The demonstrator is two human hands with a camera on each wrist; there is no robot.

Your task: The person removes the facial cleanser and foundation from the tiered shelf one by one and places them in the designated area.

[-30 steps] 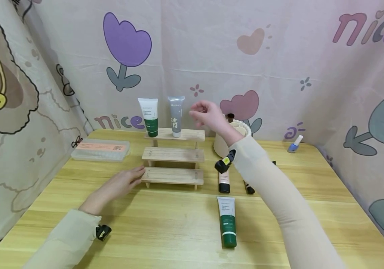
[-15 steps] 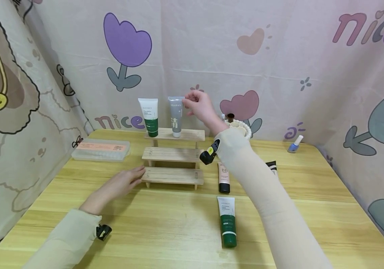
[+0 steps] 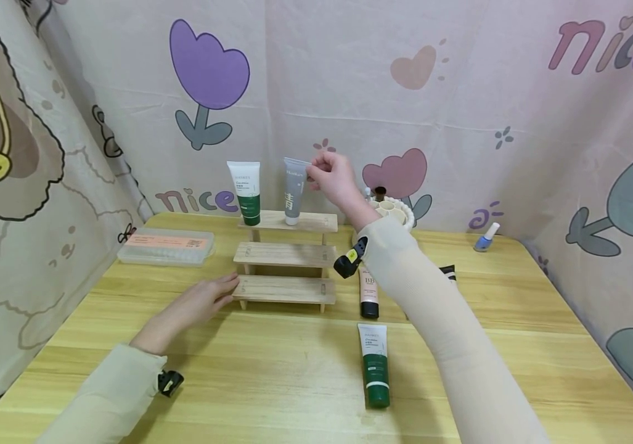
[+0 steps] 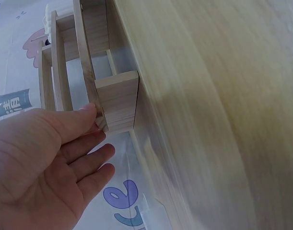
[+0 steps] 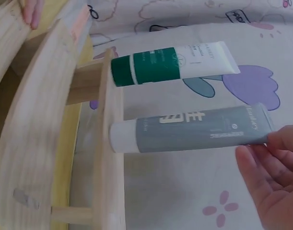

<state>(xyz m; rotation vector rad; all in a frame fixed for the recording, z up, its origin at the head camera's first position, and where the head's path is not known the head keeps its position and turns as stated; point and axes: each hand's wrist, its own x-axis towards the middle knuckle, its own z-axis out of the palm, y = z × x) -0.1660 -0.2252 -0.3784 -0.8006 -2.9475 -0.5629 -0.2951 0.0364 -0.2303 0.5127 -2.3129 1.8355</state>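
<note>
Right hand (image 3: 337, 182) pinches top corner of grey tube (image 3: 295, 192), tilted on stand (image 3: 285, 254); left hand (image 3: 196, 303) grips its bottom step (image 3: 285, 290).

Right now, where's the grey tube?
In the head view, the grey tube is cap-down on the wooden rack's top tier, right of a white-and-green tube, its upper corner pinched by the right hand.

Right of centre in my head view, the right sleeve (image 3: 449, 327) swallows most of a black-ended tube (image 3: 448, 269) and much of a cream holder's (image 3: 397, 211) lower part. On the right-wrist feed, the lower right edge slices the right hand (image 5: 275, 177), and I can't make out the grey tube's (image 5: 194, 130) smallest print.
</note>
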